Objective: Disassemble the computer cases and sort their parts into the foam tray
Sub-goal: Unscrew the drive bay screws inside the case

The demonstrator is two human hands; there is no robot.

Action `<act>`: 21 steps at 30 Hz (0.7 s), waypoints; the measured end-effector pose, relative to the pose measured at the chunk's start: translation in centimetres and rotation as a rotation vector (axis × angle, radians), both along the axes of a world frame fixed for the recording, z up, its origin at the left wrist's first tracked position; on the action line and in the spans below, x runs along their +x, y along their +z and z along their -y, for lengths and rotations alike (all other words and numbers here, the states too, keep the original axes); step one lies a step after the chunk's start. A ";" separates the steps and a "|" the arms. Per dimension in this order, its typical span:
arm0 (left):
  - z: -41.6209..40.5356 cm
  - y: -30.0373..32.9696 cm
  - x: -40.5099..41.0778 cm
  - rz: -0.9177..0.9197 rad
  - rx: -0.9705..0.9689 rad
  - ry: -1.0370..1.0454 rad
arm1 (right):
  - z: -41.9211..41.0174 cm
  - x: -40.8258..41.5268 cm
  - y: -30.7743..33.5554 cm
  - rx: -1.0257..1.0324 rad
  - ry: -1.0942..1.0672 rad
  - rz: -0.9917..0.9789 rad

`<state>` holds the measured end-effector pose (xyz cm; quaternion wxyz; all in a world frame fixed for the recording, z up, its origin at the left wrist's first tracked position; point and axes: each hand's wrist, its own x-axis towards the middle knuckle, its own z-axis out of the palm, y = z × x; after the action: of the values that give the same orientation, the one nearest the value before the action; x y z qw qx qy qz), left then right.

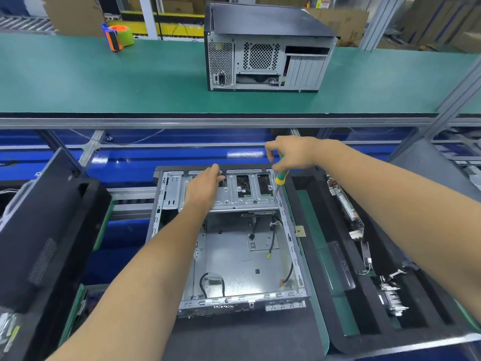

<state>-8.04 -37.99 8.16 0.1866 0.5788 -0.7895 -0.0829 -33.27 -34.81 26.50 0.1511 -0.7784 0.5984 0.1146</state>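
With my left hand (205,185) pressing the drive bracket (234,196) in the open case (229,241), my right hand (291,152) grips the screwdriver (279,179), which I should keep upright and seated in the corner screw.

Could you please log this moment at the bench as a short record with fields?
right hand: grips the screwdriver, tip down at the drive bracket
left hand: rests on the drive bracket, fingers over its far edge
open case: lies flat, loose cables inside
foam tray: right of the open case, holds removed parts
second case: closed, on the green shelf
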 end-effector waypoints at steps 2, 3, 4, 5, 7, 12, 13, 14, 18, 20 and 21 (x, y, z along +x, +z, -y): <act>-0.1 0.1 0.0 -0.020 0.010 0.011 | 0.0 0.4 0.1 -0.083 0.032 -0.161; -0.2 0.2 0.0 -0.025 0.011 0.015 | 0.0 0.4 0.2 -0.115 0.053 -0.224; -0.2 0.2 -0.1 -0.027 0.013 0.017 | 0.1 0.5 0.2 -0.131 0.067 -0.243; -0.2 0.2 -0.1 -0.029 0.022 0.019 | 0.1 0.6 0.2 -0.125 0.070 -0.233; -0.2 0.3 -0.2 -0.049 0.048 0.026 | 0.1 0.5 0.3 -0.074 0.054 -0.160; -0.3 0.5 -0.1 -0.037 0.047 0.039 | -0.5 0.1 0.8 0.078 0.048 0.034; -0.3 0.6 -0.2 -0.040 0.053 0.042 | -0.6 0.0 0.7 0.056 0.063 0.017; -0.3 0.6 -0.2 -0.043 0.060 0.044 | -0.6 0.0 0.7 0.018 0.078 -0.021; -0.4 0.7 -0.2 -0.034 0.065 0.049 | -0.4 -0.1 0.6 -0.113 0.150 -0.169; -0.4 0.8 -0.2 -0.031 0.070 0.054 | -0.2 -0.1 0.6 -0.093 0.155 -0.148; -0.3 0.8 -0.2 -0.026 0.068 0.056 | -0.1 -0.1 0.7 -0.061 0.142 -0.125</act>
<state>-8.28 -37.65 8.93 0.1792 0.6054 -0.7673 -0.1120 -33.33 -34.69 27.19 0.0812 -0.8145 0.5531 0.1553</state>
